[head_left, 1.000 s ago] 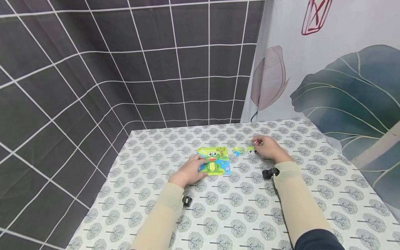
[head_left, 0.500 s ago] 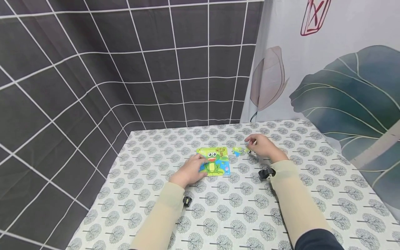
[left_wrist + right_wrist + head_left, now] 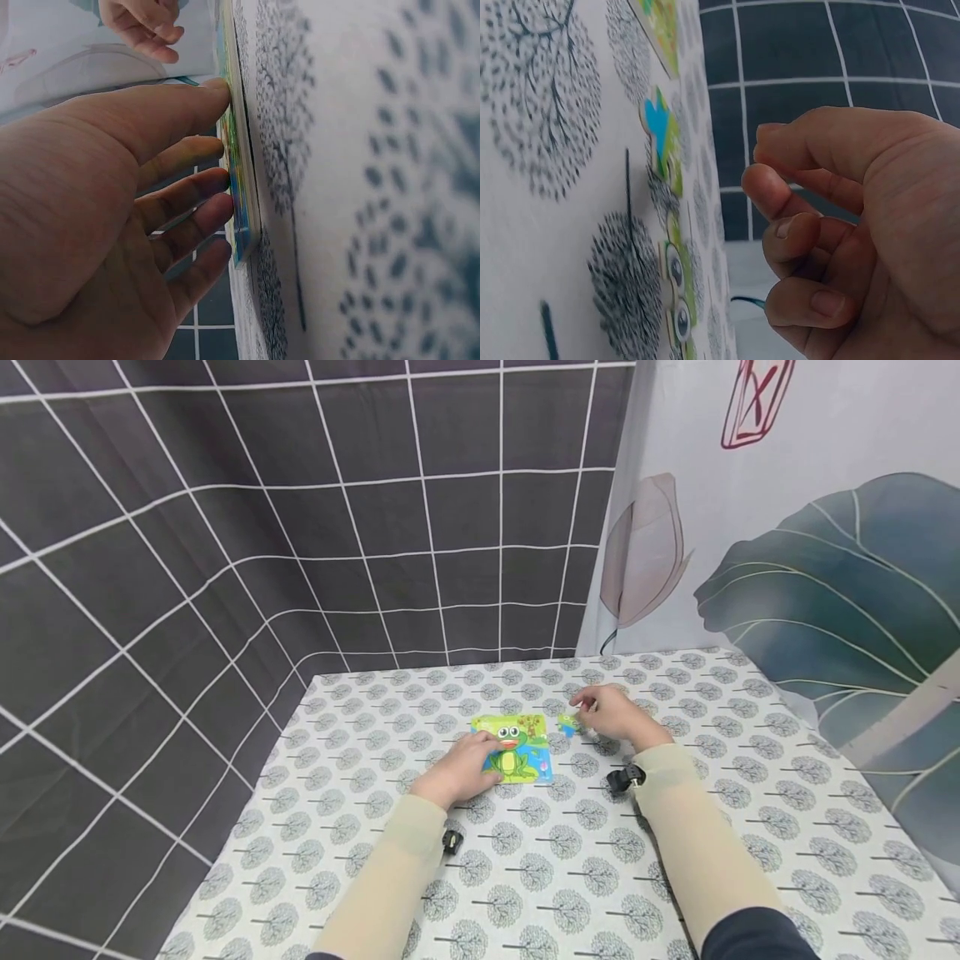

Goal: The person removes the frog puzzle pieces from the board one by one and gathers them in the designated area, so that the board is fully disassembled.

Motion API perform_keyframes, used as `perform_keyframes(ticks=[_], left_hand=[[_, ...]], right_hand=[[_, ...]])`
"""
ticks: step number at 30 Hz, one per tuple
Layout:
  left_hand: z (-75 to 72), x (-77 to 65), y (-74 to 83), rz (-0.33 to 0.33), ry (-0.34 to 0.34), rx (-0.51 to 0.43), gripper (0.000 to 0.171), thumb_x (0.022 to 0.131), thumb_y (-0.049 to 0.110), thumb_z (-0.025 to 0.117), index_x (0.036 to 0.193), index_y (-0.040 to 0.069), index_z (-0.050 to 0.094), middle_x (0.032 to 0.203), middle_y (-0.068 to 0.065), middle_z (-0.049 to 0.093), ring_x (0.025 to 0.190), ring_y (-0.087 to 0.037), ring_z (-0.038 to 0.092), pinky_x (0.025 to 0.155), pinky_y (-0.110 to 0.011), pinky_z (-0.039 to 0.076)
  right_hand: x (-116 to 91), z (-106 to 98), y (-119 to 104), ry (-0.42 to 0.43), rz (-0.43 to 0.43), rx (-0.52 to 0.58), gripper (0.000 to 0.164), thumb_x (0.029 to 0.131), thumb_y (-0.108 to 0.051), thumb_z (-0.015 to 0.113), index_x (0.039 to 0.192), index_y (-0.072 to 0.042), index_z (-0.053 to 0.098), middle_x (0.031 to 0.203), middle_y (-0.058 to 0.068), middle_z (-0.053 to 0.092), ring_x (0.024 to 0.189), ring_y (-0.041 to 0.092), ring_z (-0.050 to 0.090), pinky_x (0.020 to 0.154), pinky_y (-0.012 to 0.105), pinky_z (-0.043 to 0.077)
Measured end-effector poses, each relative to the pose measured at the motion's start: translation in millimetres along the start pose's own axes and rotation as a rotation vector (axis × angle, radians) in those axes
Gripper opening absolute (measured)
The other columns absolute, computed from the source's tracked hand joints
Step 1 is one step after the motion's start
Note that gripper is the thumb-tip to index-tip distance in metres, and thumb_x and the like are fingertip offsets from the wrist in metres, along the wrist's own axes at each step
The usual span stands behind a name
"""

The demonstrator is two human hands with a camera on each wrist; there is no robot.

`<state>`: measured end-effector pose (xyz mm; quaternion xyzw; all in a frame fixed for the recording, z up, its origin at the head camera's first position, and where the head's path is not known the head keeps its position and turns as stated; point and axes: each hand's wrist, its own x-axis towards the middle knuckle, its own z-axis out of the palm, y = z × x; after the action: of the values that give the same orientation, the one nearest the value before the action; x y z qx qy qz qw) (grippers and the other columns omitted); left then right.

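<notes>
A frog jigsaw puzzle [image 3: 534, 760] in a thin square board lies flat on the cloth-covered table. My left hand [image 3: 463, 768] rests on its left side, thumb and fingertips touching the face near the edge in the left wrist view. Just right of the board is a loose blue-and-green puzzle piece [image 3: 566, 725]. My right hand [image 3: 609, 714] hovers over that spot, its fingers loosely bent and nothing visible between them. The right wrist view shows a second piece with the frog's eyes [image 3: 678, 268] lying beside the blue-and-green one; in the head view my right hand hides it.
A white tablecloth [image 3: 540, 893] with grey tree prints covers the table. Dark grid-patterned fabric [image 3: 450, 510] hangs behind and to the left, and a pale leaf-printed curtain [image 3: 675, 410] hangs at the right. Each wrist carries a small black camera [image 3: 622, 778].
My right hand has moved left, from beside the piece with eyes to over the blue-and-green piece. My left hand stays on the puzzle board.
</notes>
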<state>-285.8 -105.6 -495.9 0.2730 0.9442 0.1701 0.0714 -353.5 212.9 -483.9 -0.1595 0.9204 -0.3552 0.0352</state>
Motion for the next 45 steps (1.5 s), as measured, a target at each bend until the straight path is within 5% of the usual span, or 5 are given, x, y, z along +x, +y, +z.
perform_keyframes(ticks=[8,17,30,45], left_hand=[[-0.3,3.5,2.1,-0.019,0.000,0.009,0.063,0.098,0.035,0.073,0.155,0.025,0.052,0.156,-0.003,0.050,0.144,-0.025,0.043,0.123,-0.047,0.035],[0.7,7.6,5.5,-0.035,-0.009,0.038,0.064,0.098,0.043,0.072,0.157,0.029,0.050,0.146,-0.003,0.051,0.133,-0.023,0.048,0.116,-0.047,0.043],[2.8,16.7,16.5,-0.023,-0.025,0.157,0.065,0.097,0.056,0.068,0.155,0.034,0.052,0.119,0.000,0.047,0.105,-0.015,0.045,0.093,-0.033,0.047],[5.9,18.6,14.1,-0.037,-0.033,0.172,0.064,0.097,0.056,0.068,0.155,0.036,0.052,0.121,0.000,0.047,0.107,-0.015,0.045,0.096,-0.033,0.047]], right_hand=[[7,18,-19,-0.072,-0.011,-0.020,0.028,0.094,-0.005,0.066,0.121,-0.002,0.072,0.097,0.007,0.065,0.071,0.017,0.056,0.065,0.034,0.054],[23,39,-35,-0.154,-0.052,-0.174,0.029,0.093,-0.011,0.077,0.121,-0.005,0.074,0.092,0.002,0.066,0.082,0.018,0.059,0.083,0.039,0.055],[34,46,-42,-0.194,-0.002,-0.225,0.042,0.085,-0.021,0.088,0.120,-0.004,0.073,0.089,0.003,0.061,0.080,0.019,0.056,0.076,0.035,0.052],[38,44,-48,-0.220,0.080,-0.175,0.042,0.081,-0.021,0.091,0.114,-0.004,0.070,0.093,0.005,0.060,0.081,0.019,0.056,0.074,0.032,0.052]])
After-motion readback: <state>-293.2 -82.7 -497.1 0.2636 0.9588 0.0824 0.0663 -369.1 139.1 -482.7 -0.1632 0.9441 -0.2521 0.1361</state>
